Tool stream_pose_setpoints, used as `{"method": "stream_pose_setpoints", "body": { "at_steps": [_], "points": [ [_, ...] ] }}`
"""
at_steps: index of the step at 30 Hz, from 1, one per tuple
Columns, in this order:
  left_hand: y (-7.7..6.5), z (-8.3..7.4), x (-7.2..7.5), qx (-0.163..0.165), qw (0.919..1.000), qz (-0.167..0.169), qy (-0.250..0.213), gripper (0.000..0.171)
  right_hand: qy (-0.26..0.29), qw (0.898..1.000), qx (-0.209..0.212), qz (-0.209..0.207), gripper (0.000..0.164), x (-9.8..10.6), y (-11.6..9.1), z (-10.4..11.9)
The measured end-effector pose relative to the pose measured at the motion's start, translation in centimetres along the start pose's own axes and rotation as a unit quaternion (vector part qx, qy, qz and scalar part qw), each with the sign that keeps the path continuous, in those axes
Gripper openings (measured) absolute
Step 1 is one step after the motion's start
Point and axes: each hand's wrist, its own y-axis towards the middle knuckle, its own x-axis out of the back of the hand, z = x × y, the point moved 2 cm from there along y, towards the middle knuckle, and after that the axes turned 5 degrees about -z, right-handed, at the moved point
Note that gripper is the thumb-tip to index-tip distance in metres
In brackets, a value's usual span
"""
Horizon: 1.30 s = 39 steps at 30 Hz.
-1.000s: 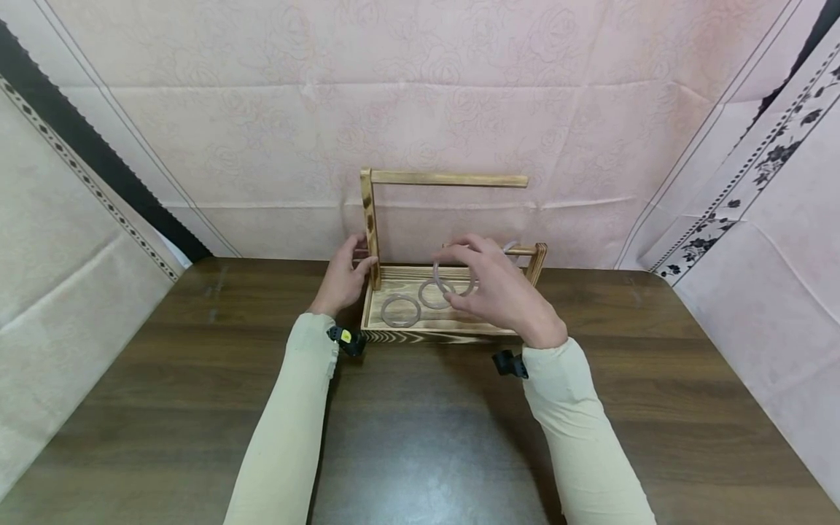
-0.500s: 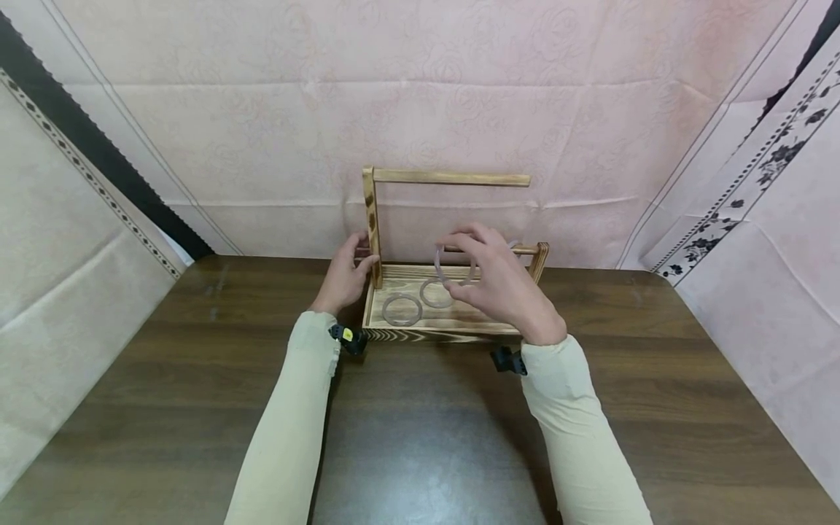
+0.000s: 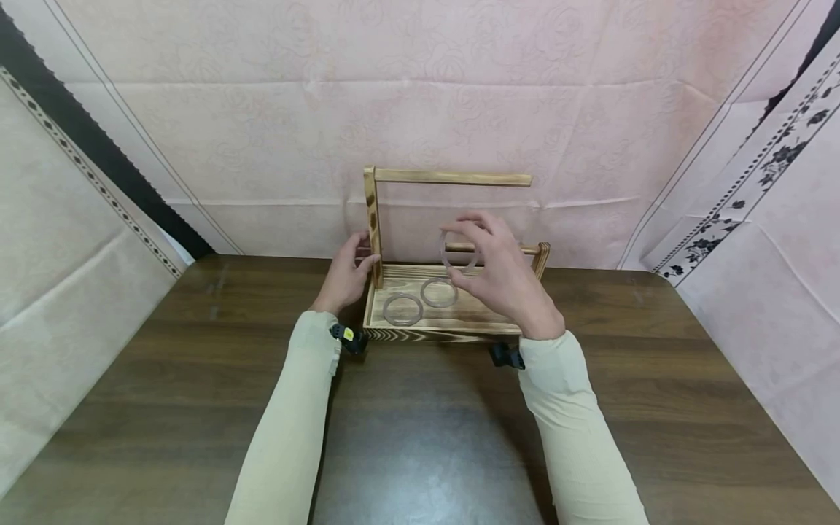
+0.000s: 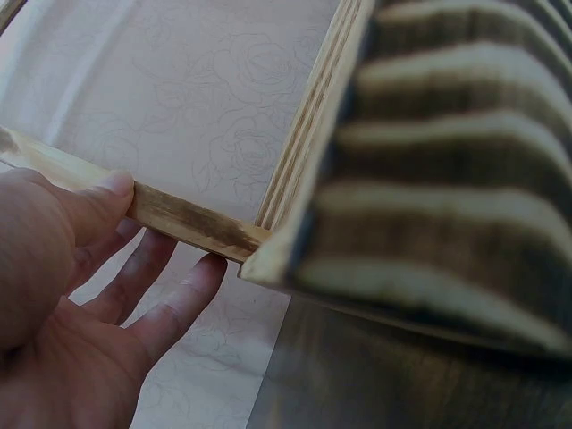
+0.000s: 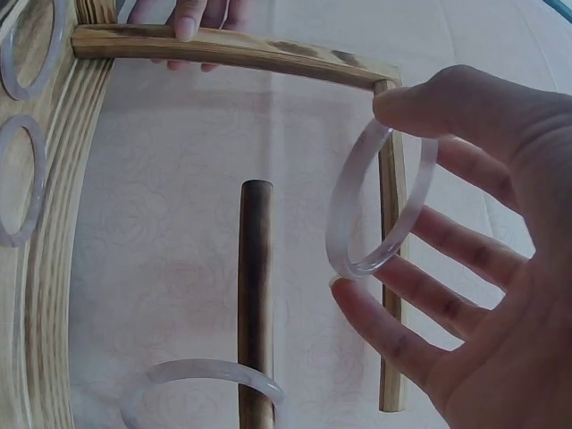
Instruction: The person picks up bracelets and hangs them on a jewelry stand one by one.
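Observation:
My right hand pinches a pale translucent bangle between thumb and fingertips, above the tray of a wooden bangle stand. In the right wrist view, the held bangle overlaps the upper bar, whose free end points away from the post. My left hand grips the stand's tall left post, thumb on one face and fingers on the other. Two bangles lie flat in the tray, a front one and a second. Another bangle hangs round the lower bar, mostly hidden by my right hand in the head view.
The stand sits at the back of a dark wooden table, close to a pale patterned cloth behind it. A short right post carries the lower bar. More cloth hangs at both sides.
My right hand has lifted the bangle up from low over the tray, towards the space between the two bars. My left hand stays on the post.

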Motion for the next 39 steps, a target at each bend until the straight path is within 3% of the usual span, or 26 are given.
{"method": "stream_pose_setpoints", "body": {
  "at_steps": [5,12,23,39],
  "points": [
    [0.0,0.1,0.1,0.001,1.0000,-0.002,0.000,0.043,0.009,1.000,0.001,-0.018,0.051,0.0,0.3,-0.1],
    [-0.1,0.2,0.1,0.005,1.0000,0.002,-0.003,0.042,0.066,0.997,-0.021,-0.029,0.057,0.2,0.5,-0.2],
    [-0.1,0.1,0.1,0.000,1.0000,0.000,0.002,0.041,0.010,0.996,0.009,-0.091,0.055,1.4,0.9,-0.6],
    [0.0,0.0,-0.1,-0.002,1.0000,0.000,-0.007,0.040,0.027,0.992,-0.007,-0.126,0.059,2.2,1.3,-1.7]
  ]
}}
